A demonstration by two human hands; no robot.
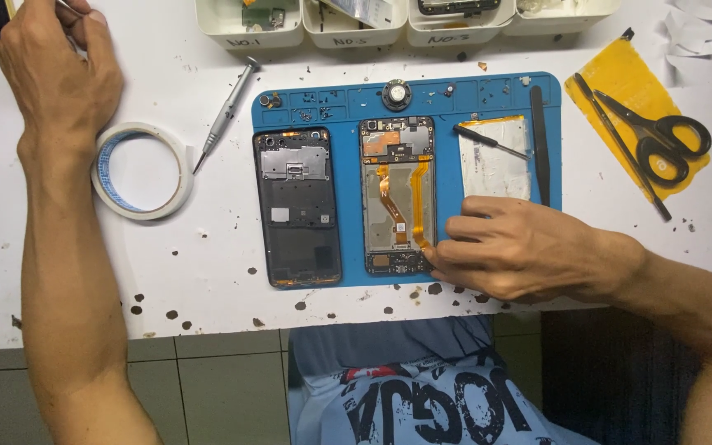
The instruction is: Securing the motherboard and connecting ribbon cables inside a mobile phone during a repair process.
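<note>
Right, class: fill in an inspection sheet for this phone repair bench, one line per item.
Surface: white table, stained with dark spots; blue mat on it.
Job's things: opened phone with orange flex strips; back cover beside it.
Clutter: tape roll, screwdriver, scissors, battery, trays.
Grippers: right hand touches the phone's lower edge; left hand raised at far left, pinching something small.
Cables: nothing seen.
Surroundings: tiled floor.

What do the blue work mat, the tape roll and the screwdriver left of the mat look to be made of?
Blue work mat: likely silicone or soft rubber, matte, with moulded compartments along its top edge. Tape roll: whitish, paper-like tape with a blue inner ring, possibly double-sided. Screwdriver: silvery metal, with a ridged handle and thin shaft.
</note>
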